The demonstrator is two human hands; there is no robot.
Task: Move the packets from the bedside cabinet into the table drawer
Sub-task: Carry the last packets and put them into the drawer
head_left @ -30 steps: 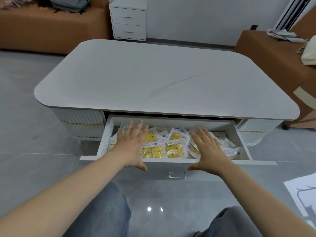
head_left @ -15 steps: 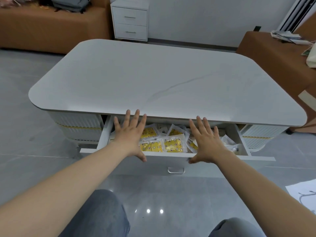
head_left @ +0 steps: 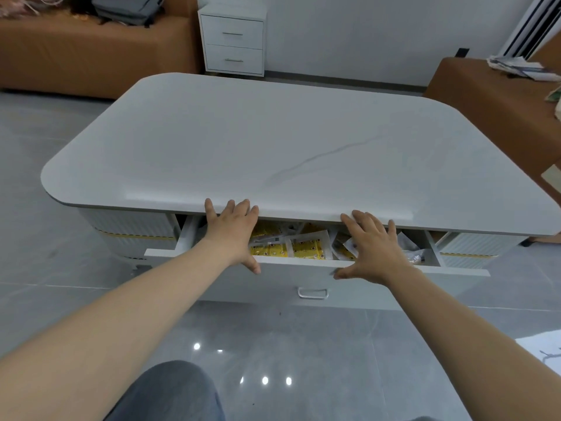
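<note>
At the far left a long brown leather sofa (head_left: 91,56) stands against the wall with a grey bag (head_left: 127,9) lying on it. Just beside it is the white two-drawer bedside cabinet (head_left: 233,41), both of its drawers closed; no packets show on it. In front spreads the pale grey stone worktop (head_left: 273,141) with rounded corners. Under its near edge the white table drawer (head_left: 282,281) stands partly out.

The left hand (head_left: 232,235) lies flat over the drawer's left part, fingers straight and spread, tips at the worktop's edge, thumb hanging down over the drawer front; it holds nothing. Between the hands, the yellow and clear plastic packets (head_left: 308,249) lie heaped inside the drawer. A small silver loop handle (head_left: 312,293) sits low on the drawer front.

The right hand (head_left: 373,250) is likewise flat and spread over the drawer's right part, thumb against the front, gripping nothing. At the far right stands a brown upholstered bench (head_left: 501,95) carrying loose papers (head_left: 522,66).
</note>
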